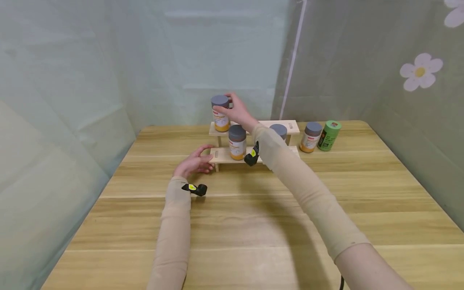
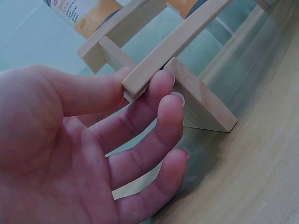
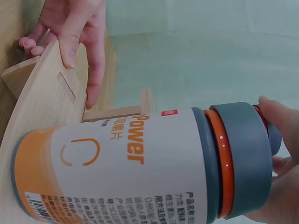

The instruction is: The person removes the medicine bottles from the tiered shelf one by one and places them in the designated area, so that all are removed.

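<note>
A two-tier wooden rack (image 1: 222, 156) stands at the back of the table. My left hand (image 1: 195, 163) pinches the left end of its lower board (image 2: 163, 51), thumb on top and fingers curled beneath. With my right hand (image 1: 240, 112) I grip a grey-lidded supplement bottle (image 1: 221, 121) by its upper part, upright at the left end of the upper board (image 1: 270, 124). A similar bottle (image 1: 237, 148) stands on the lower board and fills the right wrist view, hiding most of the held one. Another bottle (image 1: 278, 129) is partly hidden behind my right forearm.
To the right of the rack, a matching bottle (image 1: 310, 137) and a green container (image 1: 329, 136) stand side by side on the wooden table (image 1: 224, 229). A pale curtain (image 1: 217, 48) hangs close behind the table's back edge.
</note>
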`<state>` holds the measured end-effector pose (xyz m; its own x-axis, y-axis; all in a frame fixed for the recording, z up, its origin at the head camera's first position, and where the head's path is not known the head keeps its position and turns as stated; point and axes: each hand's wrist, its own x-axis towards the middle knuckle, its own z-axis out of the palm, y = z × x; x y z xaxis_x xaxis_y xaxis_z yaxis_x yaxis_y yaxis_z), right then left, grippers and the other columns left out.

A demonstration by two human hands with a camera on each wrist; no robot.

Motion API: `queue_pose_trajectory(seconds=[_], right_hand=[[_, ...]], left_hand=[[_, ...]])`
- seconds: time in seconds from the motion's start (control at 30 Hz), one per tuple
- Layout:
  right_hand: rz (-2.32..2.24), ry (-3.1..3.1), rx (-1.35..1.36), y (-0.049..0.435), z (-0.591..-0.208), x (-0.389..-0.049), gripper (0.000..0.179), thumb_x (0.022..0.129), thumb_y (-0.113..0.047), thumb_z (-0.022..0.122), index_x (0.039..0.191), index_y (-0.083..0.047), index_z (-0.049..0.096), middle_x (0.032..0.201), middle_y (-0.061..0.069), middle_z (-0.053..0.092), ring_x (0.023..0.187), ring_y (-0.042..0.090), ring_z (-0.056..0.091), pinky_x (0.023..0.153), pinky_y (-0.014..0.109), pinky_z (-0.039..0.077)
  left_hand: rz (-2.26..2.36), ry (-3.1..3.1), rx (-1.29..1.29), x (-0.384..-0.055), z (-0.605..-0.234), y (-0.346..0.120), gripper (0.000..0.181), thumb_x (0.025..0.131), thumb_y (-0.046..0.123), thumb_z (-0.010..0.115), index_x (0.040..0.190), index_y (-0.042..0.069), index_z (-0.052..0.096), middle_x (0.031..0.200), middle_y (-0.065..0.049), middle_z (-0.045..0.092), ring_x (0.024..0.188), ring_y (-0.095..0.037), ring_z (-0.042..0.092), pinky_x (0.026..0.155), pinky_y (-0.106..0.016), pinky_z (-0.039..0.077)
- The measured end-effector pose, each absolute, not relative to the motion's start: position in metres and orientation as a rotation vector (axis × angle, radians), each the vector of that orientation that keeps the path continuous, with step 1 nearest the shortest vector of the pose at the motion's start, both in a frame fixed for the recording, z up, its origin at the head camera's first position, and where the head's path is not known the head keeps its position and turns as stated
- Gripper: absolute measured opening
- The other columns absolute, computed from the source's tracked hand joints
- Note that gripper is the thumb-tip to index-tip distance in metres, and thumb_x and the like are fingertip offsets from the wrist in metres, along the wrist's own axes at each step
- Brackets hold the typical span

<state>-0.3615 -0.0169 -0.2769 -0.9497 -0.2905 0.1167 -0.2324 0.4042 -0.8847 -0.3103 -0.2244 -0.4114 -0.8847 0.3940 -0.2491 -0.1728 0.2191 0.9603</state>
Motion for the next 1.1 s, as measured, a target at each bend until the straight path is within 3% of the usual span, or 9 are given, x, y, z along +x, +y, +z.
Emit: queue_pose_trajectory(seconds=[0.3, 1.1], right_hand=[[-1.620, 2.634, -0.495, -0.014, -0.274, -0.356, 0.064, 0.089, -0.036, 0.068, 0.143, -0.017, 0.039, 0.145, 0.008, 0.044, 0.127, 0.024, 0.050, 0.102, 0.040, 0.046], [-1.745, 2.656, -0.474, 0.016, -0.254, -0.355, 0.060, 0.090, -0.034, 0.068, 0.140, -0.018, 0.041, 0.141, 0.007, 0.048, 0.123, 0.022, 0.052, 0.100, 0.038, 0.047]], left_hand=[[1.715, 2.044, 0.209, -0.309, -0.411, -0.225, 0.056, 0.103, 0.021, 0.045, 0.153, 0.023, 0.020, 0.081, 0.001, 0.062, 0.072, -0.009, 0.062, 0.071, -0.026, 0.052], [1.698, 2.042, 0.217, -0.311, -0.411, -0.233, 0.058, 0.104, 0.020, 0.044, 0.154, 0.022, 0.015, 0.081, 0.002, 0.063, 0.072, -0.009, 0.062, 0.070, -0.025, 0.052]])
